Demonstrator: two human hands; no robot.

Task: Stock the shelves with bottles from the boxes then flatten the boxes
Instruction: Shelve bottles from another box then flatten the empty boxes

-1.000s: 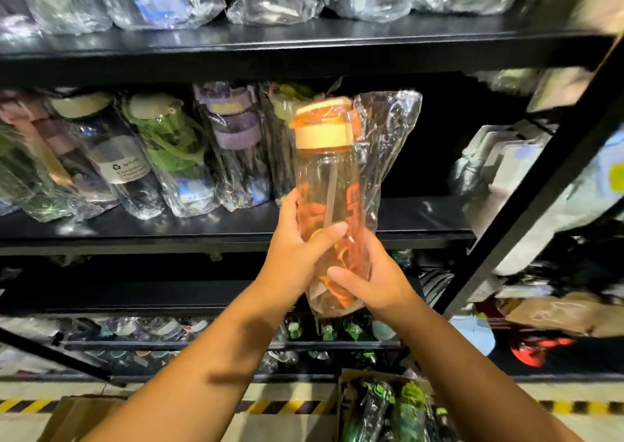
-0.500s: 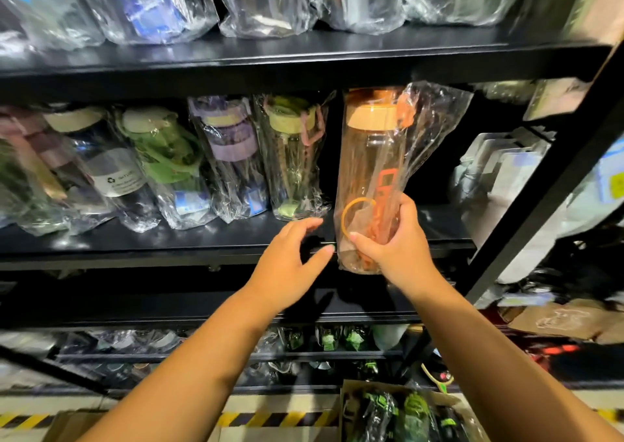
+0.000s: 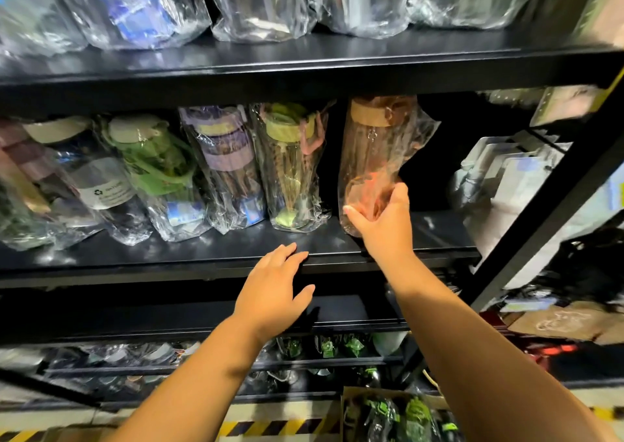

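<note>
An orange bottle (image 3: 374, 151) in a clear plastic bag stands on the black middle shelf (image 3: 202, 249), to the right of a row of bagged bottles (image 3: 223, 168). My right hand (image 3: 381, 222) holds its lower part, with the thumb on the left and the fingers round the right side. My left hand (image 3: 277, 286) is open and empty, its fingertips at the shelf's front edge. An open cardboard box (image 3: 351, 404) with green bagged bottles (image 3: 412, 414) sits on the floor at the bottom.
More bagged bottles fill the top shelf (image 3: 304, 56) and the low shelves. A slanted black frame post (image 3: 553, 205) rises at the right, with white packets (image 3: 506, 184) behind it. Dark free shelf space lies right of the orange bottle. Yellow-black tape marks the floor.
The orange bottle went from both hands in front of the shelf up and right onto the middle shelf. My left hand let go and dropped to the shelf edge.
</note>
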